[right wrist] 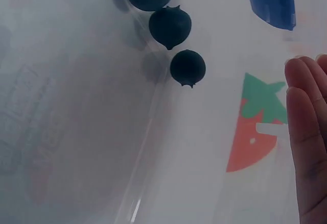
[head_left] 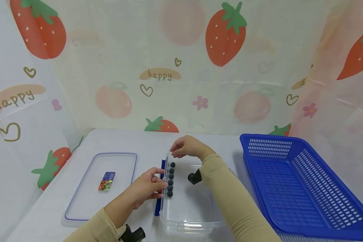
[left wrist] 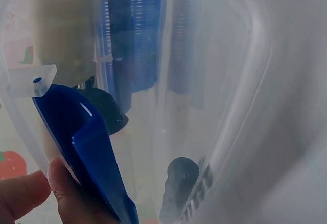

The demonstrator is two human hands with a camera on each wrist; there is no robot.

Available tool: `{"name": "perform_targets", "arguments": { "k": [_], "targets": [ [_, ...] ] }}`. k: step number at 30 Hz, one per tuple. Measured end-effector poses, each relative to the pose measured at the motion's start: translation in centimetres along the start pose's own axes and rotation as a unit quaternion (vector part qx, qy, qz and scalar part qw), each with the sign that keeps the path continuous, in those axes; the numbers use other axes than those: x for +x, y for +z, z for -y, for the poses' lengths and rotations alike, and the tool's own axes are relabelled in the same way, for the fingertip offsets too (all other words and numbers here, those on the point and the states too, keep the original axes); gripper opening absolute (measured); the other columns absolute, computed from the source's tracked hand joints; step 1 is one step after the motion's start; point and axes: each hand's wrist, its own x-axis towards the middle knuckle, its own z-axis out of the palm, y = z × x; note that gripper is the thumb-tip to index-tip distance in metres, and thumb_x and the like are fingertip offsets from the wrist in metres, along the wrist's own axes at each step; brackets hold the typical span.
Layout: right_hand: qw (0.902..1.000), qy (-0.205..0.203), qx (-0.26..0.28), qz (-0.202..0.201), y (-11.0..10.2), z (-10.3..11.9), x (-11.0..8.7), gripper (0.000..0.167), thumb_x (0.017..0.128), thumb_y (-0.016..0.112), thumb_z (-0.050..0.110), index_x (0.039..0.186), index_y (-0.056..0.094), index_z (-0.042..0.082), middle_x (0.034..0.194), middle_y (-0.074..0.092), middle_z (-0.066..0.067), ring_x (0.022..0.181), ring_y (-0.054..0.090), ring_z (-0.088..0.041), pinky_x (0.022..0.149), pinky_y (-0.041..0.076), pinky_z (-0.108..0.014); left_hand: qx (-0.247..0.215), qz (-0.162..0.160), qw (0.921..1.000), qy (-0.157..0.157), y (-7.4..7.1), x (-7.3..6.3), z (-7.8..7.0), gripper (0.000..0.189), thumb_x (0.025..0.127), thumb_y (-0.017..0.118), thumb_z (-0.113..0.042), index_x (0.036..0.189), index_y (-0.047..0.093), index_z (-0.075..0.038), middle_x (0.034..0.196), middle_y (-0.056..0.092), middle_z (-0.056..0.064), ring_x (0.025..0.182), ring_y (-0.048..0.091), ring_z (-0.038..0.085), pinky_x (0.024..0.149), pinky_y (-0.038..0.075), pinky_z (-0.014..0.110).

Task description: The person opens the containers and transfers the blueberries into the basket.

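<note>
A clear plastic storage box (head_left: pixel 189 205) sits on the white table, with a blue latch (head_left: pixel 158 206) hanging outside its left wall. Inside, several dark blueberries (head_left: pixel 170 182) line up along that wall; in the right wrist view one blueberry (right wrist: pixel 188 68) is at the row's end. My left hand (head_left: pixel 148 186) holds the left wall beside the latch, thumb at the rim. In the left wrist view its fingers (left wrist: pixel 76 198) lie against the latch (left wrist: pixel 92 142). My right hand (head_left: pixel 189 147) is over the box's far left corner, fingers slightly bent, with nothing visible in it.
Left of the box lies a clear lid (head_left: pixel 81 201) with a blue seal, bearing a small colourful label (head_left: pixel 107 181). A large blue perforated basket (head_left: pixel 293 232) stands at the right. Behind the table hangs a strawberry-patterned cloth (head_left: pixel 193 117).
</note>
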Motion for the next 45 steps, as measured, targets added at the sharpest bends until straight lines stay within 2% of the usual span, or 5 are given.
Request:
{"name": "perform_targets", "arguments": {
  "k": [6,19,30,38,45],
  "targets": [
    [0.9998,0.006,-0.006,0.02,0.2,-0.4,-0.4,0.019,0.084,0.065,0.012,0.102,0.068,0.005,0.097,0.068,-0.007,0.095,0.063,-0.028,0.079,0.053,-0.029,-0.003,0.001,1.0,0.001,0.1,-0.1,0.0,0.055,0.083,0.066,-0.017,0.131,0.04,-0.008,0.092,0.059,0.016,0.077,0.058,0.02,0.071,0.055,0.031],
    [0.9882,0.046,-0.117,0.088,0.8,-1.3,-0.4,0.028,0.086,0.061,0.01,0.114,0.064,0.012,0.111,0.064,0.001,0.1,0.058,-0.011,0.091,0.047,-0.031,-0.003,0.006,1.0,0.002,0.1,-0.1,-0.2,0.051,0.086,0.063,-0.013,0.13,0.039,-0.009,0.092,0.059,0.017,0.076,0.057,0.02,0.07,0.055,0.031],
    [0.9928,0.07,-0.054,0.081,1.1,-1.2,-0.6,0.027,0.087,0.056,0.0,0.112,0.064,0.008,0.109,0.064,-0.005,0.1,0.059,-0.016,0.089,0.048,-0.033,-0.001,0.002,1.0,0.0,0.2,0.0,-0.1,0.053,0.084,0.065,-0.016,0.13,0.04,-0.009,0.091,0.059,0.014,0.076,0.058,0.02,0.07,0.055,0.031],
    [0.9837,0.114,-0.088,0.108,0.2,0.1,-1.3,0.033,0.087,0.055,0.0,0.119,0.059,0.007,0.119,0.059,-0.009,0.106,0.056,-0.018,0.089,0.048,-0.035,-0.001,-0.007,1.0,0.001,0.6,0.0,0.0,0.048,0.086,0.062,-0.011,0.129,0.043,-0.008,0.088,0.059,0.012,0.076,0.057,0.02,0.069,0.055,0.032],
    [0.9885,0.127,-0.026,0.078,0.1,0.8,-1.7,0.027,0.083,0.061,0.0,0.11,0.064,0.002,0.109,0.063,-0.015,0.09,0.063,-0.023,0.078,0.053,-0.032,0.0,-0.01,0.9999,-0.002,0.6,-0.1,-0.3,0.048,0.086,0.063,-0.012,0.129,0.042,-0.008,0.089,0.058,0.012,0.076,0.058,0.019,0.069,0.055,0.031]
  ]
}}
